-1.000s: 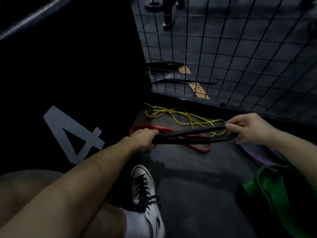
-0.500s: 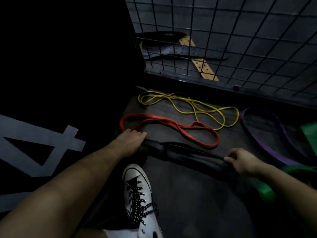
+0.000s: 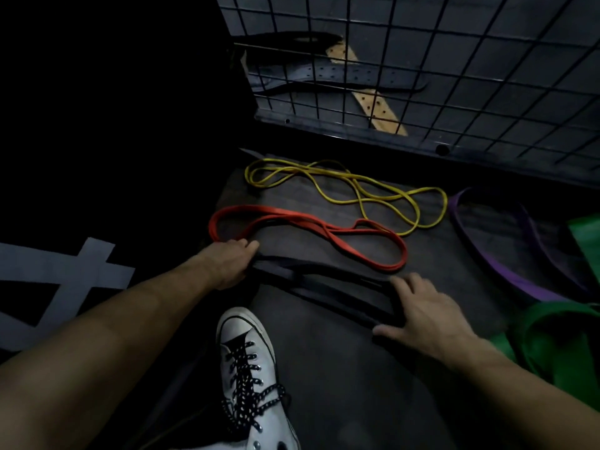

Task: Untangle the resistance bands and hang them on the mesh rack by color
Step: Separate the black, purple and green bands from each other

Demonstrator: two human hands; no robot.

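Both of my bare forearms reach forward and down from the bottom corners of the view, converging toward the middle. My left hand [image 3: 232, 263] sits at the end of a nearly straight arm, knuckles up, fingers curled over and thumb tucked beneath so that it grips the near left end of the black band [image 3: 328, 285]. My right hand [image 3: 428, 315] lies palm down with the wrist slightly bent, fingers spread and fairly straight, the thumb stretched out to the left, pressing flat on the other end of that band. The two hands are well apart, and both arms are uncovered.
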